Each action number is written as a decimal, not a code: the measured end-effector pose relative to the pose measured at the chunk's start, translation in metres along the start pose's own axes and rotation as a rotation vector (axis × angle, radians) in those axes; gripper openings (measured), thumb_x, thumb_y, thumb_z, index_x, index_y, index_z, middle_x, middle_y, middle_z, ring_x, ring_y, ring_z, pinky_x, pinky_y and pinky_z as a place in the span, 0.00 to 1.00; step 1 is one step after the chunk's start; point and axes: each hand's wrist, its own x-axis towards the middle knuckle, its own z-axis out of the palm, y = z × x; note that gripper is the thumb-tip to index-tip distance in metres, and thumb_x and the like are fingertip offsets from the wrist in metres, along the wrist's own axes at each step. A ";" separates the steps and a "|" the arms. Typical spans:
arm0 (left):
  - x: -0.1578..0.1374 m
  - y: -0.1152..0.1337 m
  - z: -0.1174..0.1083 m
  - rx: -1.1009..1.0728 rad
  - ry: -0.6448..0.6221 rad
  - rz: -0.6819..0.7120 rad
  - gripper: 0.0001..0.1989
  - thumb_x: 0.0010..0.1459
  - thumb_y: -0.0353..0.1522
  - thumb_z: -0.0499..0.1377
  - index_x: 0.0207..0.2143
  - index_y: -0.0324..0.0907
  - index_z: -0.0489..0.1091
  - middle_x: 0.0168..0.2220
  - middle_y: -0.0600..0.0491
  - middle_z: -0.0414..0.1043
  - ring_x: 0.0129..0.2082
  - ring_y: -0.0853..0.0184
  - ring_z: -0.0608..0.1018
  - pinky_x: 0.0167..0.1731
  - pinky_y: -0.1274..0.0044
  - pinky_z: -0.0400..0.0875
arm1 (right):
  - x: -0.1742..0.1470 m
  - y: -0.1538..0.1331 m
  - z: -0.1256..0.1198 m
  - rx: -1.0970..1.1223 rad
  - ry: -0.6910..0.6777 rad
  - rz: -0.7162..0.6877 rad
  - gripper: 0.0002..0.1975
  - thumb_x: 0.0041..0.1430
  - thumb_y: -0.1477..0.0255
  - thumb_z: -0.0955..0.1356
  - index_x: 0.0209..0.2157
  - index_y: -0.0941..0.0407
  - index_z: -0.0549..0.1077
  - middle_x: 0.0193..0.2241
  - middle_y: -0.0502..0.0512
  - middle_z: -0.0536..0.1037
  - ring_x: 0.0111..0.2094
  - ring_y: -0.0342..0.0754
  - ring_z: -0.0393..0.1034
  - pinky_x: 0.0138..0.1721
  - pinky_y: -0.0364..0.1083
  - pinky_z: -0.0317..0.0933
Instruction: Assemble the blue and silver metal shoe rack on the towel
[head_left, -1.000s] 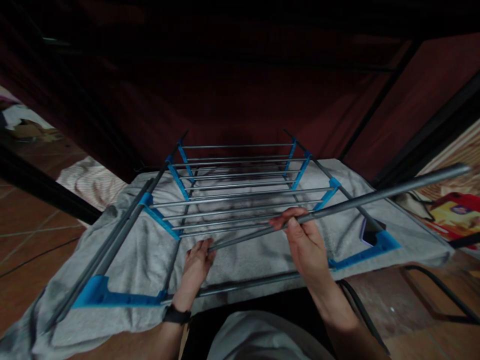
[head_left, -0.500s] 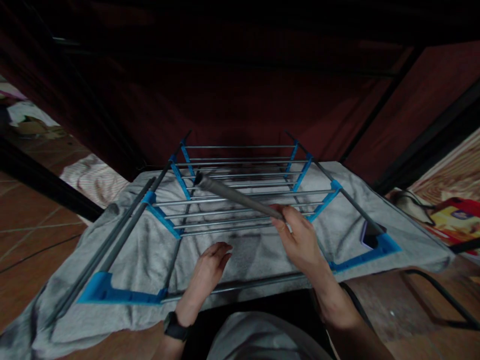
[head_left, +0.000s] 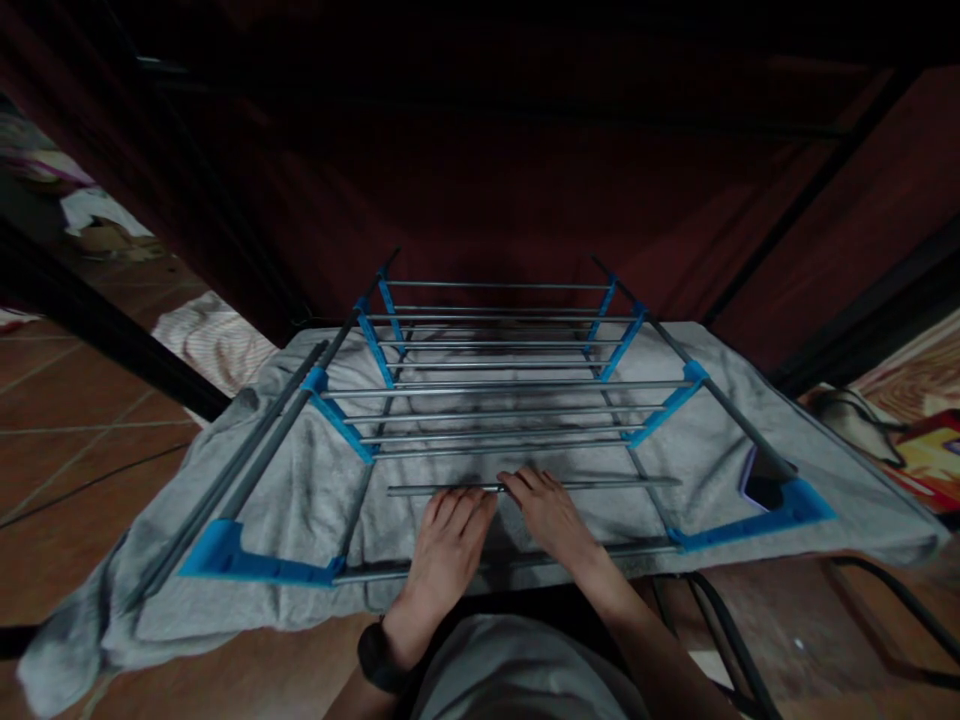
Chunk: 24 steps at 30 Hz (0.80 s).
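Observation:
My left hand is closed on the left part of a thin grey metal rod. My right hand grips the rod just right of the middle. Between the fingertips of both hands shows a small dark spot like a joint; whether this is one rod or two pieces meeting end to end, I cannot tell. The rod lies level, just above the grey cloth, inside the frame of a rack with grey bars and blue plastic brackets. The rack's front bar passes beneath my wrists.
Loose grey tubes lie along the rack's left side on the grey cloth. A phone rests by the right blue corner piece. A dark red panel stands behind. Tiled floor shows at left.
The grey tube my right hand held raised and slanted is gone from that pose; a rod is now held low and level. My left hand has moved right and closed on it.

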 end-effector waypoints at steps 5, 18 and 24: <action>0.000 -0.016 0.009 0.090 -0.073 -0.079 0.17 0.63 0.25 0.52 0.53 0.43 0.69 0.51 0.48 0.73 0.52 0.59 0.72 0.57 0.62 0.58 | -0.001 -0.002 0.011 0.000 -0.024 -0.014 0.22 0.65 0.81 0.59 0.57 0.52 0.66 0.44 0.56 0.76 0.45 0.50 0.70 0.53 0.51 0.59; -0.032 -0.071 0.021 0.076 -0.301 -0.204 0.14 0.68 0.35 0.48 0.42 0.44 0.73 0.36 0.51 0.76 0.38 0.62 0.75 0.42 0.69 0.63 | -0.022 0.046 0.044 -0.050 -0.004 0.156 0.18 0.64 0.79 0.60 0.50 0.53 0.73 0.44 0.57 0.76 0.46 0.50 0.68 0.56 0.52 0.53; -0.055 -0.095 0.021 0.020 -0.361 -0.279 0.15 0.68 0.37 0.47 0.41 0.45 0.73 0.37 0.51 0.77 0.39 0.62 0.76 0.42 0.69 0.65 | -0.052 0.093 0.051 -0.111 0.251 0.278 0.15 0.65 0.75 0.59 0.49 0.53 0.71 0.47 0.57 0.74 0.51 0.52 0.66 0.62 0.64 0.42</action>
